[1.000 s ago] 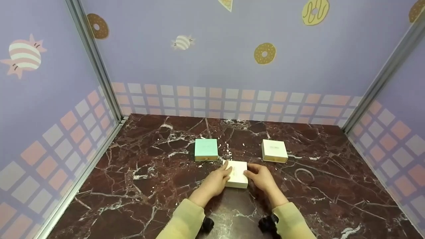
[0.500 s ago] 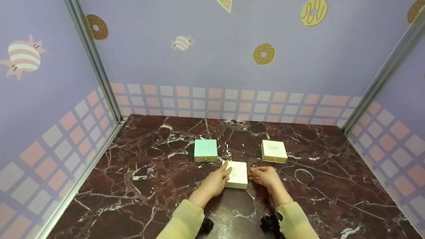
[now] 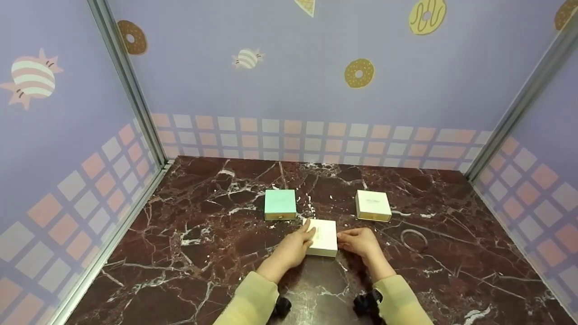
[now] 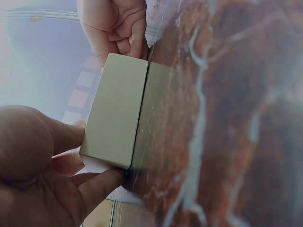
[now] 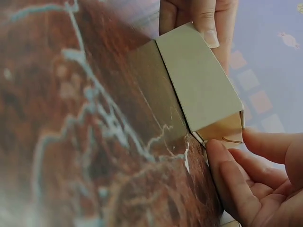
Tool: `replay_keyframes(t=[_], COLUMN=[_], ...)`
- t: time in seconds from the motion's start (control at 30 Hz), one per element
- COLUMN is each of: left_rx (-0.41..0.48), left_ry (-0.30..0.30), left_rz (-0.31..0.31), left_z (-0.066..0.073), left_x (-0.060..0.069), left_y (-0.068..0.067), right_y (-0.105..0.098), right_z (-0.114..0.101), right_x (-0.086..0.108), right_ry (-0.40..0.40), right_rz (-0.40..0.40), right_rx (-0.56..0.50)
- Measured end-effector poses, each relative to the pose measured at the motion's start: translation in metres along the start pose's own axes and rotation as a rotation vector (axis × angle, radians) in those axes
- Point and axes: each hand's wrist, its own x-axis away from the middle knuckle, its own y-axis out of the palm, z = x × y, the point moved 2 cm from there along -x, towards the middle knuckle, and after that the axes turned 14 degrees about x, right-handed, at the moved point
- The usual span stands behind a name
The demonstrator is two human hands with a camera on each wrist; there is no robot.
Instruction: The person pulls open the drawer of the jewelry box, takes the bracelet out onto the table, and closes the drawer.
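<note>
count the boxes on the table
3: a near white box between the left hand and right hand, a mint box farther back left, and a far white box farther back right.

Bright, evenly lit in head view, with glare on near worktop and almost washed-out top on nearest box. Dimmer in wrist views: hazy toward wall, heavily blurred across foreground worktop.
</note>
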Motion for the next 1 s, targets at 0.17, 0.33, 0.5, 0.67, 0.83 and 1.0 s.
replay_keyframes(t=[0.17, 0.33, 0.5, 0.67, 0.83, 1.0], left_rx=[0.004, -0.009, -0.018, -0.013, -0.004, 0.003], left_ry=[-0.008, -0.003, -0.017, -0.024, -0.017, -0.014], left_rz=[-0.011, -0.007, -0.012, -0.011, -0.007, -0.008], left_z=[-0.001, -0.001, 0.000, 0.001, 0.000, 0.001], left_x=[0.000, 0.000, 0.000, 0.000, 0.001, 0.000], left_y=[0.001, 0.001, 0.000, 0.000, 0.000, -0.001], right_y=[0.001, 0.002, 0.001, -0.001, -0.004, -0.009], right_z=[0.002, 0.002, 0.002, 0.003, 0.005, 0.006], right_x=[0.000, 0.000, -0.001, -0.001, -0.002, -0.004], right_ry=[-0.029, -0.029, -0.012, 0.006, 0.022, 0.034], right_rz=[0.049, 0.082, 0.091, 0.084, 0.048, 0.000], right_rx=[0.059, 0.073, 0.048, 0.037, 0.035, -0.004])
